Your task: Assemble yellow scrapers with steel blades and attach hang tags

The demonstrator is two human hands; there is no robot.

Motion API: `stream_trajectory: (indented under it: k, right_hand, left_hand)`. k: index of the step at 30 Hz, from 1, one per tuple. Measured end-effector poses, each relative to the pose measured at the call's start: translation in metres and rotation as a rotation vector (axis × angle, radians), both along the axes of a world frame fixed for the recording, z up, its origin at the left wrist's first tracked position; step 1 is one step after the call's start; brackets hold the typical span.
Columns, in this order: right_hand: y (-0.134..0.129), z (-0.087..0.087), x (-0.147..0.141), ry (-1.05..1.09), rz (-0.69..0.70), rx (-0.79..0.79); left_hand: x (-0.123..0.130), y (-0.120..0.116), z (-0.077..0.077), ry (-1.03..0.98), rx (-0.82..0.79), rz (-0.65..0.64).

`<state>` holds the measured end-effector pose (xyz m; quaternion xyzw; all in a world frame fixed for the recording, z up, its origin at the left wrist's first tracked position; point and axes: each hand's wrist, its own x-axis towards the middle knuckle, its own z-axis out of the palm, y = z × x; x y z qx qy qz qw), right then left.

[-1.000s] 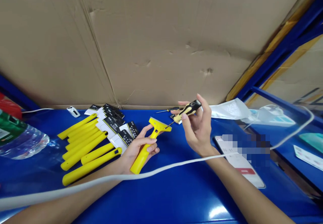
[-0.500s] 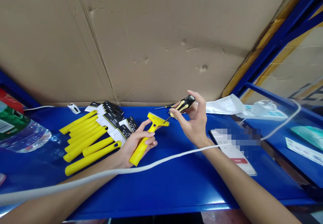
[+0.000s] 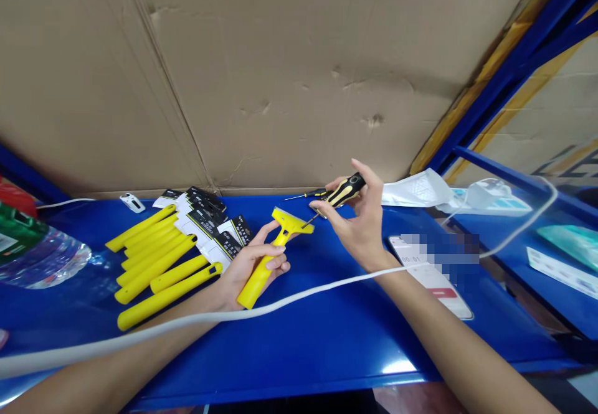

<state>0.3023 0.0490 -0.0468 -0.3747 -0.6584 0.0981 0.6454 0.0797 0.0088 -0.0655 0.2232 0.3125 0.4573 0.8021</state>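
My left hand (image 3: 255, 268) is closed round the handle of a yellow scraper (image 3: 256, 282), whose wide head points up and away from me. In my right hand (image 3: 359, 227) is a black and cream screwdriver (image 3: 344, 191), gripped between thumb and fingers. Its shaft slants down to the left, and the tip meets the right part of the scraper head. Whether a screw sits under the tip is too small to tell. Behind my right hand lies a second, thinner screwdriver (image 3: 303, 195), partly hidden by the fingers.
Several yellow handles (image 3: 161, 272) lie at left beside black and white printed cards (image 3: 205, 218). A plastic bottle (image 3: 44, 252) is at far left. A white cable (image 3: 299, 297) crosses in front of my forearms. At right are a phone (image 3: 439, 289) and white packaging (image 3: 415, 190) on the blue shelf (image 3: 327, 345).
The view has shifted slightly. My right hand's fingers have moved a little around the screwdriver handle, which looks turned; its tip stays at the scraper head. My left hand keeps its hold.
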Motion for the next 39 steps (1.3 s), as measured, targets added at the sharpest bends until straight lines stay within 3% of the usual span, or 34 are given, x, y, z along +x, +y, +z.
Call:
stream_trajectory:
  k: [3, 6, 13, 16, 19, 27, 30, 36, 39]
  right_hand:
    - [-0.003, 0.004, 0.002, -0.066, 0.153, -0.017]
    - [0.001, 0.019, 0.003, -0.139, 0.242, -0.061]
    - [0.039, 0.099, -0.012, -0.687, 0.281, -0.115]
    - [0.050, 0.129, -0.026, -0.866, 0.270, -0.249]
    - [0.053, 0.148, -0.033, -0.975, 0.269, -0.366]
    - [0.037, 0.162, -0.010, -1.004, 0.350, -0.502]
    - [0.033, 0.164, -0.006, -0.958, 0.400, -0.444]
    - [0.032, 0.166, -0.005, -0.982, 0.097, -0.311]
    - [0.028, 0.168, 0.000, -0.925, 0.132, -0.294]
  left_hand:
    - [0.000, 0.003, -0.001, -0.006, -0.024, 0.017]
    - [-0.001, 0.004, -0.001, -0.024, -0.045, 0.021]
    - [-0.001, 0.000, 0.000, -0.069, -0.059, 0.025]
    - [-0.001, -0.001, 0.002, -0.087, -0.066, 0.026]
    - [-0.001, -0.002, 0.005, -0.112, -0.069, 0.026]
    - [-0.003, 0.000, 0.004, -0.188, -0.098, 0.078]
    - [-0.004, 0.003, 0.007, -0.173, -0.096, 0.101]
    - [-0.005, 0.003, 0.022, -0.154, -0.026, 0.157]
    - [-0.006, 0.002, 0.027, -0.105, 0.034, 0.167]
